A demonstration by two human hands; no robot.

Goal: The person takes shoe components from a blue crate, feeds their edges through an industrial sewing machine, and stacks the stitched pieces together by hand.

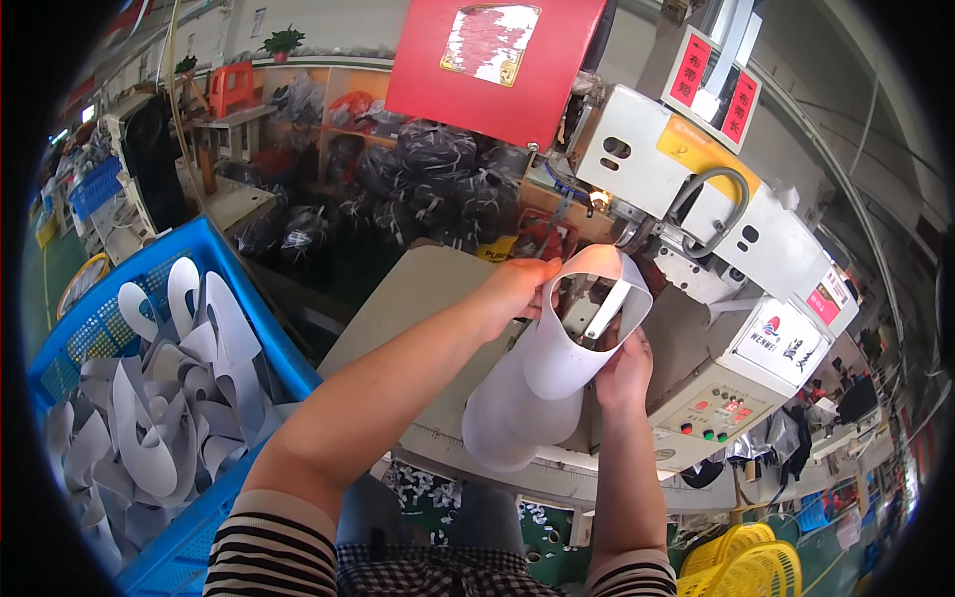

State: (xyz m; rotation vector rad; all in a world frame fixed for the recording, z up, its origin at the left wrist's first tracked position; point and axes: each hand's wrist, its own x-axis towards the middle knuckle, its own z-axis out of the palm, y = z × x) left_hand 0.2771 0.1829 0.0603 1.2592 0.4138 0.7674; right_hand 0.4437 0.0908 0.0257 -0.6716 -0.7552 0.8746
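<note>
A wide, pale grey-white band [559, 366] is bent into an open loop at the head of a white machine [686, 159]. A metal bar [603, 316] of the machine shows inside the loop. My left hand [524, 289] grips the loop's left edge, its fingers closed on the band near the top. On the opposite side, my right hand [627, 370] closes on the right edge, fingers partly hidden behind it. The rest of the band hangs in a rounded fold over the front edge of the pale worktable [398, 343].
At my left stands a blue plastic basket [254, 298] heaped with similar grey-white bands [149, 428]. Black bags [428, 169] are piled behind the table. A control panel [711, 413] sits at right, yellow baskets [741, 562] below it. White scraps litter the green floor.
</note>
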